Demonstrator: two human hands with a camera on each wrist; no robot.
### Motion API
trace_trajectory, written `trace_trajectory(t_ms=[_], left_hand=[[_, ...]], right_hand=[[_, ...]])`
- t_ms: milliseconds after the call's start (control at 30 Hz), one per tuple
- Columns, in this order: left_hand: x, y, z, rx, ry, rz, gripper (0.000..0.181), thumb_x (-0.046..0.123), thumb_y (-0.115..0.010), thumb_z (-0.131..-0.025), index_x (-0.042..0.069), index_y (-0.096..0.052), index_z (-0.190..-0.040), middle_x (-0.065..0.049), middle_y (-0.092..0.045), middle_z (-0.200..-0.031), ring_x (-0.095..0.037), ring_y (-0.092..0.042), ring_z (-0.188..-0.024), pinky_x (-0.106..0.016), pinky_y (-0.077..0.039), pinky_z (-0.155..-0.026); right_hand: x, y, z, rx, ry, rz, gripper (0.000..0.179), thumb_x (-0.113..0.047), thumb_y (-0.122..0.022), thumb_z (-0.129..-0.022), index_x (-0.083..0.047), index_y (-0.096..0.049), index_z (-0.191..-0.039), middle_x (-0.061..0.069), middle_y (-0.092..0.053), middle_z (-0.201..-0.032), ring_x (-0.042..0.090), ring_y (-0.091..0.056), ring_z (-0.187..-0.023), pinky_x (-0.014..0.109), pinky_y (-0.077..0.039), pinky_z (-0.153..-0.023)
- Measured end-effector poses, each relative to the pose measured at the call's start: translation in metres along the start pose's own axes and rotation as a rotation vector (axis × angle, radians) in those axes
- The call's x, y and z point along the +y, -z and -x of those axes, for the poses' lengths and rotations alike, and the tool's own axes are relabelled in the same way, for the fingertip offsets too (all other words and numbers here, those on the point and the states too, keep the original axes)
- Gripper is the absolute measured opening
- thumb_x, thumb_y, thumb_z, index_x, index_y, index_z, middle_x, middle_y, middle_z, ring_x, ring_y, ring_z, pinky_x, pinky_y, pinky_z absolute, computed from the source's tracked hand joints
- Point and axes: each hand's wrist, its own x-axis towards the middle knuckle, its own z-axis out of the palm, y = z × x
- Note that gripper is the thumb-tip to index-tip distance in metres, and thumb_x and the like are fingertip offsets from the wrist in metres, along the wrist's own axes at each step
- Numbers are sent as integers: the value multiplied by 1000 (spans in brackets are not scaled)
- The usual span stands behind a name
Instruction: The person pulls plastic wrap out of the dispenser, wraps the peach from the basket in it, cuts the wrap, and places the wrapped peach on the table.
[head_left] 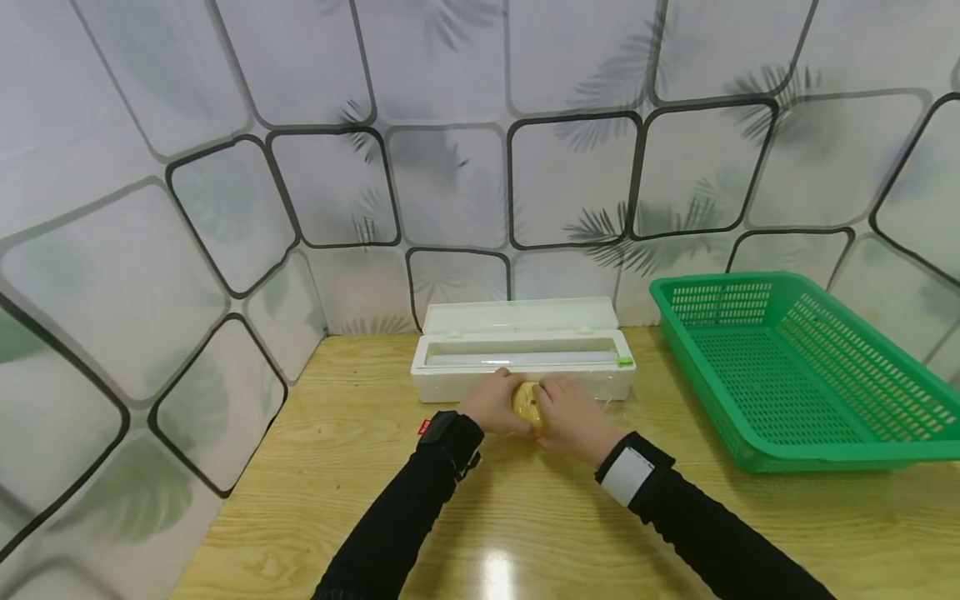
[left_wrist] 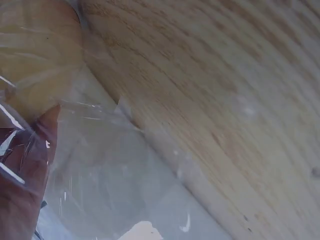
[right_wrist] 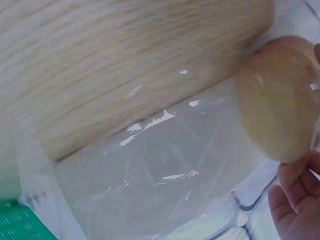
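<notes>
Between both hands is a yellow oval potato (head_left: 527, 404), just in front of the white cling film dispenser (head_left: 442, 387). My left hand (head_left: 492, 402) holds its left side, and my right hand (head_left: 577, 419) holds its right side. Clear cling film (right_wrist: 165, 150) stretches across the potato and the dispenser's front in the right wrist view. In the left wrist view, wrinkled film lies over the potato (left_wrist: 40, 65) and the fingers below it. The dispenser's lid (head_left: 521, 315) is raised, and a film roll (head_left: 517, 358) lies inside.
A green slotted basket (head_left: 817, 452) stands on the wooden table (head_left: 337, 483) to the right. A small green slider (head_left: 625, 361) sits at the dispenser's right end. Patterned cloth (head_left: 450, 183) covers the wall behind and at left.
</notes>
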Motion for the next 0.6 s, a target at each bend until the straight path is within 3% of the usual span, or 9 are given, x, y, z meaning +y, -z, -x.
trace_trajectory(t_ms=[167, 367, 600], left_hand=[[-4, -1, -1, 3, -15, 57, 64, 36, -79, -58, 9, -57, -112, 3, -49, -82, -13, -45, -72, -21, -39, -60], [-11, -2, -2, 39, -88, 163, 39, 27, -76, -63, 8, -60, -93, 5, -51, -71, -10, -45, -65, -19, -38, -56], [-11, -3, 0, 24, -84, 210, 31, 23, -75, -64, 6, -57, -84, 5, -48, -69, -8, -43, -63, -18, -37, -54]], right_hand=[[-5, -4, 0, -9, 51, 153, 68, -41, -74, -66, 7, -52, -109, 17, -52, -102, 29, -49, -94, 38, -40, -84], [-8, -9, -2, 84, 110, 275, 56, -31, -74, -69, 7, -54, -105, 17, -53, -97, 27, -50, -89, 36, -41, -82], [-10, -17, -3, 170, 126, 391, 39, -18, -68, -72, 7, -55, -99, 15, -53, -90, 26, -50, -84, 35, -41, -80]])
